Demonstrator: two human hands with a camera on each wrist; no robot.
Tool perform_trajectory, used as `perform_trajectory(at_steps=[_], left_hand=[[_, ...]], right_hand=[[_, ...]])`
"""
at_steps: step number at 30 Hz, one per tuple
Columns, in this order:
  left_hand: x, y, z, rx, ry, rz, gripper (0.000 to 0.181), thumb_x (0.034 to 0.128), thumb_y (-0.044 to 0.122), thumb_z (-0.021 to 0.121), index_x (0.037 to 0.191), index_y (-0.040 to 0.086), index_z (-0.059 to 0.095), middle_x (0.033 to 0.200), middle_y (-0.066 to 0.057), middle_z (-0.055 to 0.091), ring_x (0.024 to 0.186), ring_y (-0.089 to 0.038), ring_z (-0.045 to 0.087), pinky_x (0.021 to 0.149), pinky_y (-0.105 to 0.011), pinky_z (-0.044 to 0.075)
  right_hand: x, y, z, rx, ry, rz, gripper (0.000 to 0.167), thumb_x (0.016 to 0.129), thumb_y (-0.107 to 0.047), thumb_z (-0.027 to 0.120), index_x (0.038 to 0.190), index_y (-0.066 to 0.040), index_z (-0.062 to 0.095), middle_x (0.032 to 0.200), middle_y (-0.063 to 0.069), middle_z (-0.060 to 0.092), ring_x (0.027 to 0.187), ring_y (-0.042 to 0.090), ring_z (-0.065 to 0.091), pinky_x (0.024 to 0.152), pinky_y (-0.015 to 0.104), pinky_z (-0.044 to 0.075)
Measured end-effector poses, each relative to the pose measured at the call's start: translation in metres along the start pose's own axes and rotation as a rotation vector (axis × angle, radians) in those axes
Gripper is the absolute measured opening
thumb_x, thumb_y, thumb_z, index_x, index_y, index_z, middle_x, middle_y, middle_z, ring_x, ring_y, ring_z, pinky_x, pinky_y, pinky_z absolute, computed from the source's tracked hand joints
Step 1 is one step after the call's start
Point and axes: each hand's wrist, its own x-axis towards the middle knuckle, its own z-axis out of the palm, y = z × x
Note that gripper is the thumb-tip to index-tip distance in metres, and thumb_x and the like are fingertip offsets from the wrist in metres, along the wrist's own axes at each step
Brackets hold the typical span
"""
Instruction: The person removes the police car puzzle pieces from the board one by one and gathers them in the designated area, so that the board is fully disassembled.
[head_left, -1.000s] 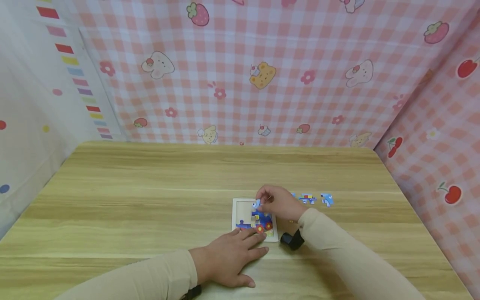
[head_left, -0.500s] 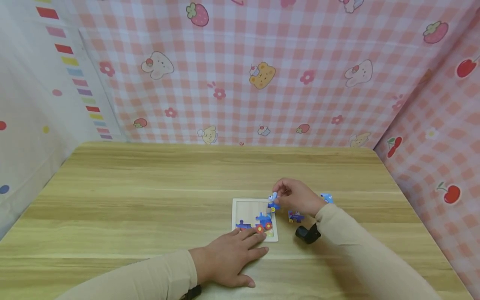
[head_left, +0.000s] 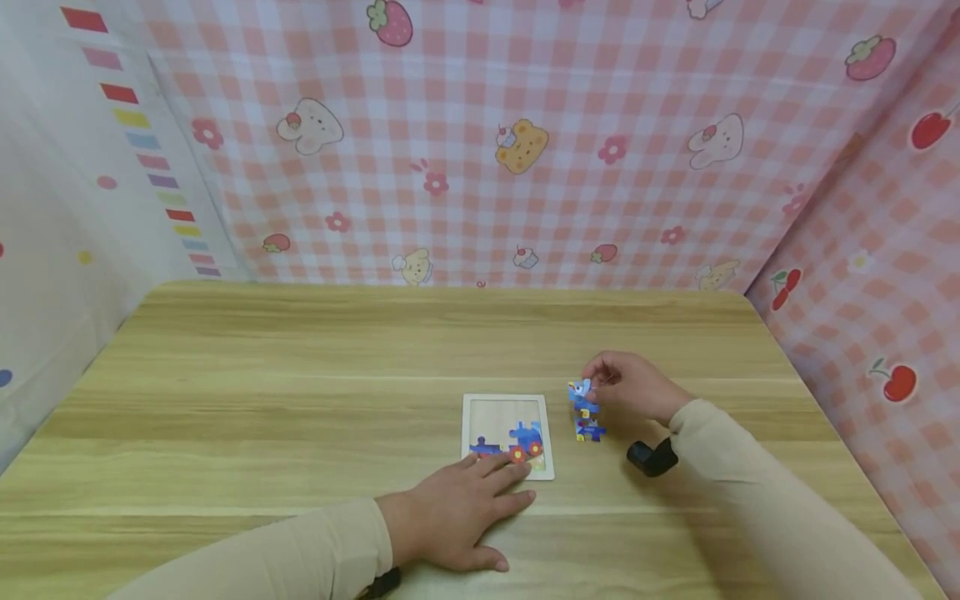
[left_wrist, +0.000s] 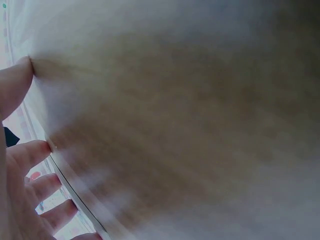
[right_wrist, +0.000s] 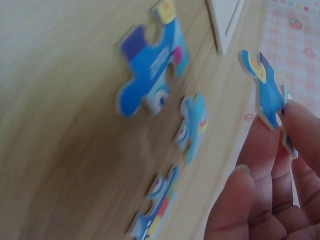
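A square puzzle tray (head_left: pixel 466 421) with a pale rim lies on the table. Two joined parts of a train picture show in its lower half: a blue engine piece (head_left: pixel 528 435) at right and a dark blue piece (head_left: pixel 485 447) at left. My left hand (head_left: pixel 461 512) rests flat, fingers spread, over the tray's near edge and hides part of it. To the right of the tray, my right hand (head_left: pixel 637 385) pinches a blue jigsaw piece (head_left: pixel 581 395) with a yellow patch, held up off the table (right_wrist: pixel 270 92). A loose jigsaw piece (head_left: pixel 589 430) lies just nearer me.
In the right wrist view, more loose jigsaw pieces lie in a row: one with a white-and-blue circle (right_wrist: pixel 192 125) and one with coloured stripes (right_wrist: pixel 157 205). The wooden table (head_left: pixel 300 367) meets a pink checked curtain (head_left: pixel 465 192) behind.
My right hand has lifted the jigsaw piece from the tray's upper right and carried it rightward, over near the loose pieces. My left hand has stayed in place on the tray.
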Motion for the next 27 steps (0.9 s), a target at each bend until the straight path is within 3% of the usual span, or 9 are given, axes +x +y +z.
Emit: perform_trajectory(at_steps=[12, 27], left_hand=[[0.000, 0.001, 0.000, -0.005, -0.005, -0.002, 0.072, 0.0904, 0.065, 0.046, 0.148, 0.021, 0.041, 0.154, -0.005, 0.034, 0.140, -0.027, 0.033, 0.108, -0.044, 0.037], [0.000, 0.000, 0.000, -0.024, -0.002, -0.001, 0.072, 0.0906, 0.064, 0.047, 0.147, 0.021, 0.042, 0.154, -0.006, 0.034, 0.141, -0.027, 0.032, 0.107, -0.044, 0.037]], right_hand=[[-0.007, 0.012, -0.009, 0.016, -0.033, 0.048, 0.017, 0.088, -0.005, 0.065, 0.103, 0.001, 0.060, 0.091, 0.007, 0.058, 0.085, 0.022, 0.051, 0.076, 0.032, 0.045], [-0.020, 0.036, -0.021, -0.010, -0.064, 0.022, 0.014, 0.088, -0.004, 0.066, 0.101, 0.002, 0.062, 0.084, 0.004, 0.060, 0.079, 0.018, 0.053, 0.070, 0.025, 0.046]])
